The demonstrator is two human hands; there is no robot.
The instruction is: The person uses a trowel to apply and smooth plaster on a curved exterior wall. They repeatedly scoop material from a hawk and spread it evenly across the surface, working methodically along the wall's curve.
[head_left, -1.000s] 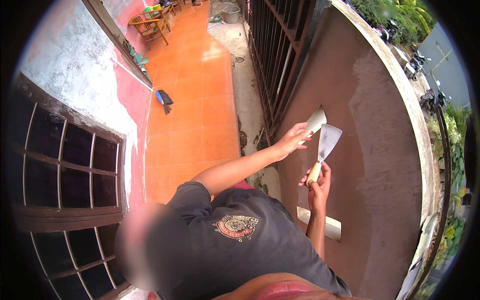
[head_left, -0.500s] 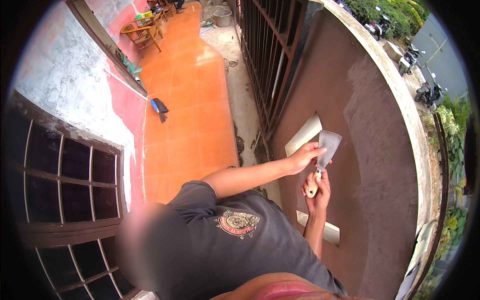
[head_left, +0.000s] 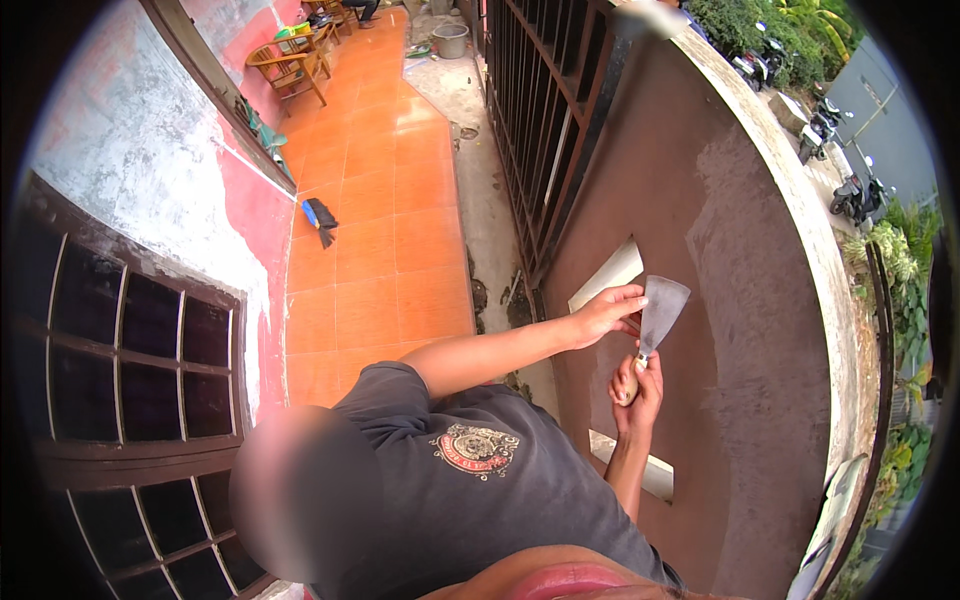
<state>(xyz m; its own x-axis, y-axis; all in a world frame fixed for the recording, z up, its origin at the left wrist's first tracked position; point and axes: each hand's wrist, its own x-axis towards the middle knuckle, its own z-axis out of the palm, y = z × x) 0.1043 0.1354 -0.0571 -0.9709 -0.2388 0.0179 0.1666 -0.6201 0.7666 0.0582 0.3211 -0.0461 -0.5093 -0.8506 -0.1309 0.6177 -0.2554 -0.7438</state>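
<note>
My right hand (head_left: 637,390) is closed around the pale handle of a putty knife (head_left: 661,318). Its wide, flared grey blade points upward, a little to the right. At the left edge of the blade, my left hand (head_left: 608,316) pinches the metal with its fingertips; some of its fingers are partly hidden behind the blade. Both hands are in front of a brown wall (head_left: 650,210), and the knife is held apart from my dark shirt (head_left: 430,500).
Pale slanted openings (head_left: 612,272) pierce the brown wall, beside a dark metal gate (head_left: 560,70). Orange tiles (head_left: 370,250) carry a blue-and-black broom head (head_left: 320,220). Farther back are a wooden chair (head_left: 288,68), a grey tub (head_left: 450,40) and a seated person's legs. A dark-framed window (head_left: 140,320) stands left.
The putty knife and my right hand have shifted slightly right and downward. My left fingertips have slid from the blade's face to its left edge.
</note>
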